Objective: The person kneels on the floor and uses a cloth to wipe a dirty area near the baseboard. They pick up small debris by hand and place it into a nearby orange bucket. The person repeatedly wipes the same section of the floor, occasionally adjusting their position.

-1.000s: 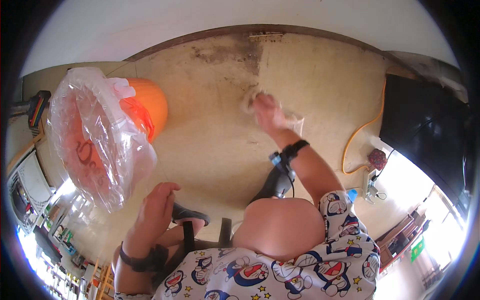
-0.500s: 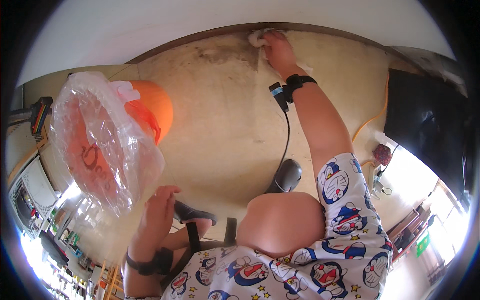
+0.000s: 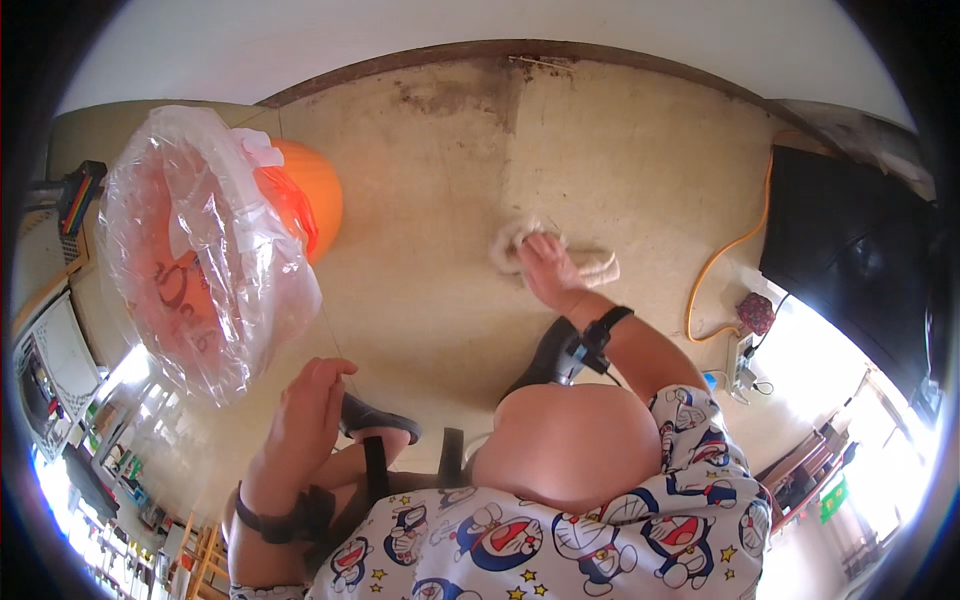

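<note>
On the beige floor (image 3: pixel 430 230), my right hand (image 3: pixel 552 276) presses a pale, off-white cloth (image 3: pixel 600 267). Its fingers curl over the bunched part, and a loose end trails out to the right; both are somewhat blurred. My left hand (image 3: pixel 308 408) hangs in the air by my left knee, holding nothing, its fingers stretched out. Ahead of it stands an orange bin (image 3: pixel 318 195) lined with a clear plastic bag (image 3: pixel 250 335).
Dark grime (image 3: pixel 450 95) stains the floor beside the brown baseboard (image 3: pixel 400 66). A thin stick (image 3: pixel 540 63) lies there. At right are a black sheet (image 3: pixel 850 260), an orange cord (image 3: pixel 700 280) and a power strip (image 3: pixel 740 370). My shoes (image 3: pixel 545 360) flank the near floor.
My right hand has drawn the cloth back from the baseboard toward me. The thin stick by the baseboard now shows. My left hand has stayed nearly in place.
</note>
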`<state>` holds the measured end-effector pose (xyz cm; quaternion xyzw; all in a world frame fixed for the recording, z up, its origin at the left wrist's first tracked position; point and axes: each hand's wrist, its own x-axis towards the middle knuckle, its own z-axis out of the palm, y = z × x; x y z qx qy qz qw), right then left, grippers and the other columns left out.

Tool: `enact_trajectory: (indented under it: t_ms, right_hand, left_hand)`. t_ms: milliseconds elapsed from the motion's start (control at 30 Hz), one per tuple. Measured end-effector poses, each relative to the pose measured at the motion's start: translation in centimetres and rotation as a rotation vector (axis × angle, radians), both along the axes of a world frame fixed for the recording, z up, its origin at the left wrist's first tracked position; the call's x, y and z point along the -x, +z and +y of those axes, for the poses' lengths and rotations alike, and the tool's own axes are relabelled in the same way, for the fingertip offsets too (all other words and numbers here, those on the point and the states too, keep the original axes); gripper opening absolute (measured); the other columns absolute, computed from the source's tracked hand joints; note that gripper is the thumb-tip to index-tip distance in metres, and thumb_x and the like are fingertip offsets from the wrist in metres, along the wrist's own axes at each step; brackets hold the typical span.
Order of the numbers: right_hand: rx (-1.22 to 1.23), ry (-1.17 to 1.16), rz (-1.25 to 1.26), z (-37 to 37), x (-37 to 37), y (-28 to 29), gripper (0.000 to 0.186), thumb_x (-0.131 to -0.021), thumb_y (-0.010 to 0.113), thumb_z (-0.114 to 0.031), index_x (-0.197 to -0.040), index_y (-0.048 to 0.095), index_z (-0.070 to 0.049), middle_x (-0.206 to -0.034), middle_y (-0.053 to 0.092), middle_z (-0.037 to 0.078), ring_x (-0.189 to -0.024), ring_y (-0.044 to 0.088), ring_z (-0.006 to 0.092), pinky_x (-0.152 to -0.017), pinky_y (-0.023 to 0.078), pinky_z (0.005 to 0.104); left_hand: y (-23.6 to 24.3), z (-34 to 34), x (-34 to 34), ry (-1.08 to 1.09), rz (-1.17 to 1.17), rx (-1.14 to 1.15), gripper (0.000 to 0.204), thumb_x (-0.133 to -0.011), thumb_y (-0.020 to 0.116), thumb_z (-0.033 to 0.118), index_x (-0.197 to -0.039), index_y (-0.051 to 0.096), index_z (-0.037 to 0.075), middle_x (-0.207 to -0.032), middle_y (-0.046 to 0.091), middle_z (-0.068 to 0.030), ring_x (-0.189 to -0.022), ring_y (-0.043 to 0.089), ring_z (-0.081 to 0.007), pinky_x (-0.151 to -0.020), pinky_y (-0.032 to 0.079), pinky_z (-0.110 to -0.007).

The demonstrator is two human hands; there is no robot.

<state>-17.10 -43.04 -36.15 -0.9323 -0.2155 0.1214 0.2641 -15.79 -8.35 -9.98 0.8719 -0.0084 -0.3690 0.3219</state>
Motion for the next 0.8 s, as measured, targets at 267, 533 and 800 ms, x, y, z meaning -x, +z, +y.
enact_trajectory:
  t_ms: [267, 533, 800]
  right_hand:
    - [-0.033, 0.057, -0.103, 1.4, -2.2, -1.0, 0.025, -0.074, 0.056, -0.006, -0.099, 0.058, -0.008, -0.113, 0.054, 0.010, -0.110, 0.052, 0.0319, -0.092, 0.047, 0.0421]
    - [-0.138, -0.141, -0.254, 0.9, -15.6, -1.9, 0.027, -0.070, 0.061, -0.002, -0.096, 0.061, -0.009, -0.108, 0.059, 0.013, -0.104, 0.057, 0.0345, -0.089, 0.049, 0.0441]
    - [-0.051, -0.336, -0.245, -0.4, -24.0, -1.9, 0.028, -0.075, 0.060, 0.001, -0.101, 0.063, -0.009, -0.114, 0.060, 0.018, -0.108, 0.055, 0.0381, -0.087, 0.050, 0.0463]
  left_hand:
    - [-0.8, -0.2, -0.3, 0.002, 0.051, -0.016, 0.018, -0.092, 0.048, 0.003, -0.106, 0.059, 0.005, -0.094, 0.060, -0.0192, -0.085, 0.061, -0.0388, -0.073, 0.049, -0.044]
    - [-1.4, -0.1, -1.1, -0.008, 0.024, 0.023, 0.017, -0.092, 0.049, 0.004, -0.107, 0.057, 0.005, -0.096, 0.061, -0.0186, -0.085, 0.061, -0.0396, -0.073, 0.049, -0.045]
    - [-0.6, 0.4, -1.3, -0.041, 0.012, -0.030, 0.018, -0.092, 0.048, 0.003, -0.107, 0.057, 0.005, -0.095, 0.061, -0.0190, -0.087, 0.060, -0.0396, -0.074, 0.048, -0.044]
